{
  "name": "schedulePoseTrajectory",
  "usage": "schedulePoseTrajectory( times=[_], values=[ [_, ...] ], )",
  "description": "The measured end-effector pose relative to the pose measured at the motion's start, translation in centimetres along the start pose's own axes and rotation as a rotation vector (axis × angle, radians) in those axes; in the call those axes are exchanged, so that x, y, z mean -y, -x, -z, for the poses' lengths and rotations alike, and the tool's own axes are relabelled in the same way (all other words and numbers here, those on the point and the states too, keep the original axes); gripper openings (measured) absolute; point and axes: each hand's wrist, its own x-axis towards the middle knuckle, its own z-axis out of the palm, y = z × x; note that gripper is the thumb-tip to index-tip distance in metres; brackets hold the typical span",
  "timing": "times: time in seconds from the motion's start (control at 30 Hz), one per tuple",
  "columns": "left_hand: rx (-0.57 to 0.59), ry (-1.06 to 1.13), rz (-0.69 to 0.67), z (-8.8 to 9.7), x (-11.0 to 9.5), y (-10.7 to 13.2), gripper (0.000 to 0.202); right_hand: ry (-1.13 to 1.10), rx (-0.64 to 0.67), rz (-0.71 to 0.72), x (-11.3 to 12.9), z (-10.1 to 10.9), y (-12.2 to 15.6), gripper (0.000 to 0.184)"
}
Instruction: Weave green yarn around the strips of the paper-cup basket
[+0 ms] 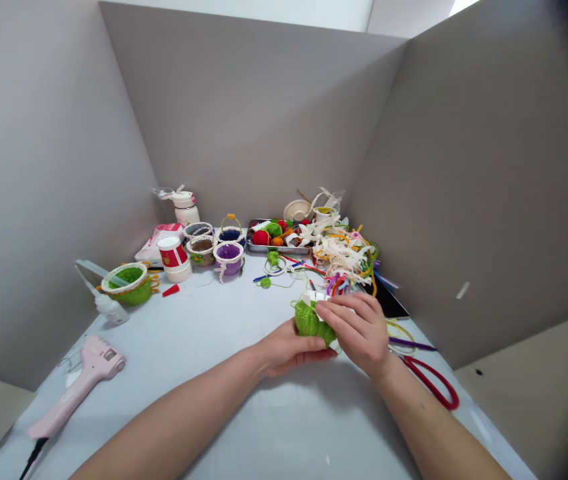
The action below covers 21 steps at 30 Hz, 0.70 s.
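Both my hands meet over the middle of the table around a small cup wrapped in green yarn (308, 319). My left hand (284, 348) grips it from below and behind, fingers curled under it. My right hand (359, 327) covers its right side, fingers closed over the white rim and the yarn. A green yarn strand (270, 280) trails back toward a small green ball near the tray.
A pink glue gun (81, 383) lies at the front left, red scissors (431, 380) at the right. Several small yarn-covered baskets (228, 257), a green basket (127, 283), a red-and-white cup (174, 257), a tray of yarn balls (274, 235) and a ribbon heap (344, 257) stand behind. Grey partition walls enclose the table.
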Motion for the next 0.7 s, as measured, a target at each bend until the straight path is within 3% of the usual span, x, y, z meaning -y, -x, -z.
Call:
schedulePoseTrajectory(
  times=[0.13,0.2,0.3,0.37,0.47,0.6,0.7],
  values=[
    [0.023,-0.124,-0.072,0.8,-0.5,-0.3,0.069,-0.184,0.045,-0.234,-0.4,1.2,-0.8,0.065],
    [0.033,-0.207,-0.09,1.3,-1.1,-0.4,0.077,-0.291,0.14,-0.356,-0.9,2.0,-1.0,0.075],
    [0.063,-0.26,-0.071,1.9,-1.8,-0.3,0.082,-0.314,0.346,-0.321,-1.5,2.9,-1.0,0.055],
    [0.079,-0.259,-0.044,2.1,-2.0,-0.2,0.078,-0.28,0.388,-0.258,-1.5,2.8,-0.9,0.04],
    [0.095,-0.184,-0.005,1.9,-1.6,-0.1,0.07,-0.201,0.283,-0.162,-0.8,2.1,-0.7,0.026],
    [0.126,0.02,0.022,1.2,-0.4,0.2,0.06,0.006,0.027,-0.042,0.4,1.2,-0.2,0.036],
    [0.153,0.088,0.064,0.7,0.1,0.4,0.053,0.054,-0.037,-0.017,0.9,1.3,-0.2,0.043]
  ],
)
